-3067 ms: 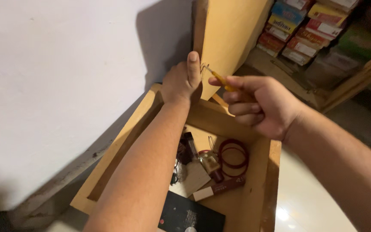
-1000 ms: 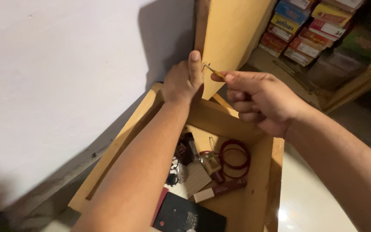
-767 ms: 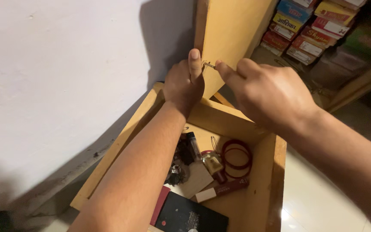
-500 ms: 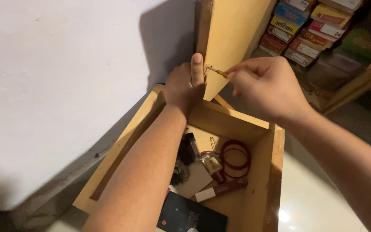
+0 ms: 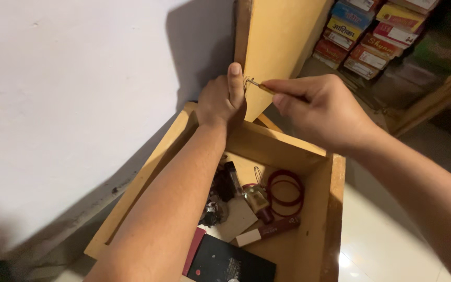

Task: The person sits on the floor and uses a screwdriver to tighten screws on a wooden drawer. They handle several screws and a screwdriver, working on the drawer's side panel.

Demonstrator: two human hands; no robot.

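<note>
Both hands work at the lower corner of the upright wooden panel [image 5: 283, 47] above the open drawer [image 5: 335, 209]: the left hand [image 5: 220, 102] braces its edge, fingers folded, while the right hand [image 5: 319, 109], earlier further back, now pinches a thin yellow-handled tool [image 5: 261, 86] against the small metal hook [image 5: 248, 81].

There is a single view, from a camera worn on the person's head. It looks steeply down and slightly forward, close over both forearms, which enter from the bottom edge and the right edge of the picture. The open wooden drawer [image 5: 335, 209] fills the lower middle, its far edge toward the top, its right wall running down to the bottom edge. A white wall [image 5: 69, 94] takes the left half; shelves of boxes [image 5: 371, 36] sit in the upper right corner, and pale floor [image 5: 382, 245] lies at lower right.
</note>
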